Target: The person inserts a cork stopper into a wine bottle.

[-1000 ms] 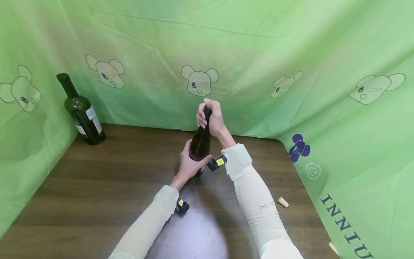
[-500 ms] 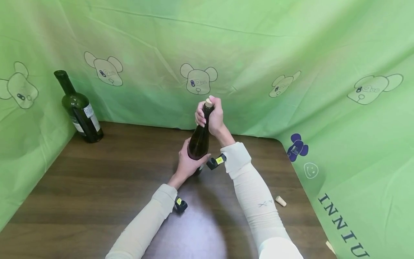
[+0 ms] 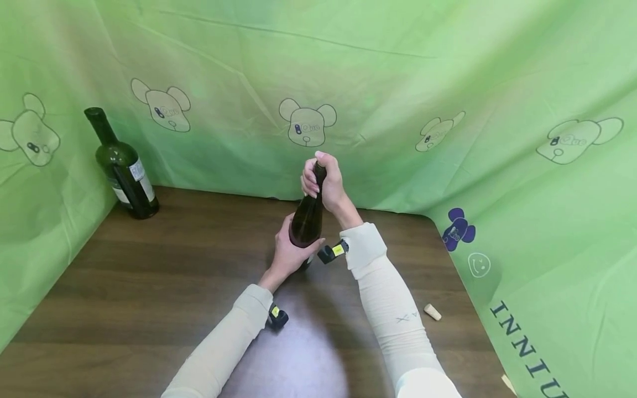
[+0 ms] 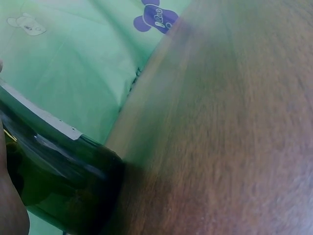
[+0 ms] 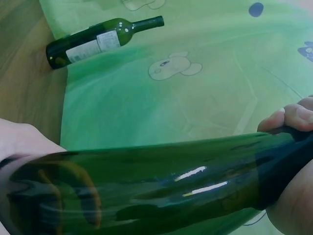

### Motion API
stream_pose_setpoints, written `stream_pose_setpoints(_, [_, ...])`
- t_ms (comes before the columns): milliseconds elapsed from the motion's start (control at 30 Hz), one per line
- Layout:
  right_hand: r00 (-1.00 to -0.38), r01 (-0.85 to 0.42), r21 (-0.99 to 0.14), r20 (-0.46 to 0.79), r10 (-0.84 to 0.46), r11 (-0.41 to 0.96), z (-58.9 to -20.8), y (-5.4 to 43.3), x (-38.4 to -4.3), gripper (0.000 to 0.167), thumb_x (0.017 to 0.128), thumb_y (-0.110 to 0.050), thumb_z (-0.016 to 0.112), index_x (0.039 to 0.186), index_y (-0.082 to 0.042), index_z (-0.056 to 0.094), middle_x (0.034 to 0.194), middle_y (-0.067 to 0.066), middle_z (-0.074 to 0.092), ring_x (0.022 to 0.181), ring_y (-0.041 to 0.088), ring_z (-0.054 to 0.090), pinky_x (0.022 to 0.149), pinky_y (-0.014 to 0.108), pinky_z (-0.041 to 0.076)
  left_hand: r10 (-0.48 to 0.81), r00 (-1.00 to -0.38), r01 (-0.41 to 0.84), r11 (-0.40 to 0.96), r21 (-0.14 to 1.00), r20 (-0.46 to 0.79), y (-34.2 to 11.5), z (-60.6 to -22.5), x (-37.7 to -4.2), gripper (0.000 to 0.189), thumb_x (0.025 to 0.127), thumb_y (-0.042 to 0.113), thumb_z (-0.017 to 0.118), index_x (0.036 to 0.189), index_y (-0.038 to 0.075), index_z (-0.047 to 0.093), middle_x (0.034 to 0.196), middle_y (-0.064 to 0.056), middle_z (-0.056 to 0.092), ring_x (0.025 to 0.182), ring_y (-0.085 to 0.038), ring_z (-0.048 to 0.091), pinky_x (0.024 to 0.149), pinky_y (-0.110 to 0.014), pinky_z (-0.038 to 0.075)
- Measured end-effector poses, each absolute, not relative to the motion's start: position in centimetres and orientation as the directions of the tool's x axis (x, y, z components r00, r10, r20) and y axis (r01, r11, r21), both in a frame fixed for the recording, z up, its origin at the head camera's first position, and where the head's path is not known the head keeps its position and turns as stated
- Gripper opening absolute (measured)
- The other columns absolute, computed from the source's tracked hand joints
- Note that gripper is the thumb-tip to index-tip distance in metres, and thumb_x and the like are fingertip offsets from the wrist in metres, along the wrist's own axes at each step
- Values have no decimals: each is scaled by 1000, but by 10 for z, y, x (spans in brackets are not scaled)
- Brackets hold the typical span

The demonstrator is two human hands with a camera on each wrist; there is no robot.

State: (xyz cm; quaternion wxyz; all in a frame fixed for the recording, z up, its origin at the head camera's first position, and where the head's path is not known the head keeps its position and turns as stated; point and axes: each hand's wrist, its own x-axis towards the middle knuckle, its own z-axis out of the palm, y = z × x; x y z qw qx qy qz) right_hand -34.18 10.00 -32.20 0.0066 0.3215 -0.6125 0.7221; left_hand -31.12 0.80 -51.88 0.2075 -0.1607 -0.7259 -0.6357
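Observation:
A dark green wine bottle point(image 3: 307, 224) stands in the middle of the table's far side, tilted a little in the head view. My left hand point(image 3: 288, 253) grips its lower body, thumb to the right. Around the neck curl the fingers of my right hand point(image 3: 332, 182), whose thumb lies over the mouth. Whatever sits in the mouth is hidden under that thumb. In the right wrist view the bottle's glass point(image 5: 156, 181) runs between both hands. The left wrist view shows its base point(image 4: 83, 186) down by the wooden table, with a pale label edge above.
Another green wine bottle point(image 3: 121, 171) with a white label stands at the table's back left corner. A loose cork point(image 3: 433, 312) lies right of the right forearm. Green cloth point(image 3: 378, 66) with printed bear heads hangs round the wooden table point(image 3: 149, 309). A pale piece point(image 3: 508, 383) shows at the right edge.
Half a second ago my right thumb was beside the mouth and a cork showed in it. The thumb now covers the top again, as it did a second ago. The left hand keeps its grip.

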Motion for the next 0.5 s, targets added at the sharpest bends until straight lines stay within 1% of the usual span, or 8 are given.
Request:
stream_pose_setpoints(100, [-796,-398,-886,463,-390,-240,-323,101,-341,46,95,-36,25,53,-24,39,42,-14,35,35,8,27,39,27,28,-31,-861,499,148,854,508,9,-521,-312,78,72,42,91,137,21,53,127,-1,66,113,-19,65,97,-45,51])
stream_pose_setpoints(233, [-805,-417,-876,480,-349,-242,-324,100,-340,47,96,-38,25,54,-24,39,42,-15,35,35,7,28,39,27,29,-27,-859,503,146,852,512,9,-520,-312,77,72,40,91,136,21,53,125,-2,67,111,-20,65,96,-45,52])
stream_pose_setpoints(500, [-802,-455,-849,522,-291,-270,-323,95,-340,45,96,-33,29,55,-18,39,42,-11,34,33,11,28,35,30,28,-28,-857,506,137,852,514,7,-520,-312,78,71,40,92,136,20,53,126,-4,67,113,-22,65,96,-47,51])
